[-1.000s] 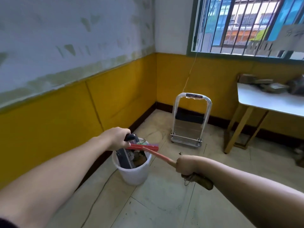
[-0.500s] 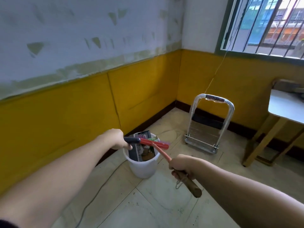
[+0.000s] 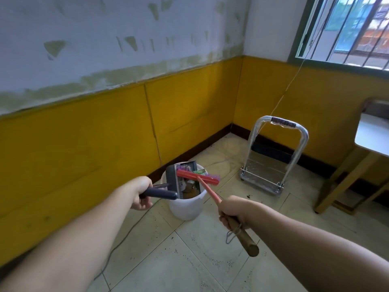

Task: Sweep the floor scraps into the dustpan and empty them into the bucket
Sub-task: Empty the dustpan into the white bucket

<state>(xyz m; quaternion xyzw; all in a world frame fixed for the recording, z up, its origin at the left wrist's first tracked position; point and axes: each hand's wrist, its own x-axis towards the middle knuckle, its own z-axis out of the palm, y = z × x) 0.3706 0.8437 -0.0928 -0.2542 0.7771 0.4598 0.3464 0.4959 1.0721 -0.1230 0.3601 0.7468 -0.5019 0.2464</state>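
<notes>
At the corner of a room with flaking white upper walls [image 3: 126, 28], yellow lower panels [image 3: 84, 133] and a dark skirting board, a person tips a dark dustpan [image 3: 171, 179] over a white bucket [image 3: 185, 208] standing on the pale tiled floor [image 3: 189, 262] close to the left wall. The left hand [image 3: 140, 193] has its fingers wrapped round the dustpan's dark handle, holding the pan on edge above the bucket's rim, its comb-toothed lip facing the opening. The right hand [image 3: 232, 209] is closed firmly round the shaft of a broom [image 3: 197, 177], at the point where the red section meets a brown wooden end with a loop of string. The red broom head, with purple bristles, sits across the bucket's mouth against the pan. Brown and green scraps [image 3: 190, 187] lie inside the bucket. Dark specks dot the tiles, and a thin cable [image 3: 124, 234] trails along the floor by the wall. A folding metal hand trolley [image 3: 273, 159] stands near the far wall below a barred window [image 3: 347, 30], beside a white-topped table [image 3: 372, 135] at the right edge. A dark band on the trolley's handle carries marks too blurred to read.
</notes>
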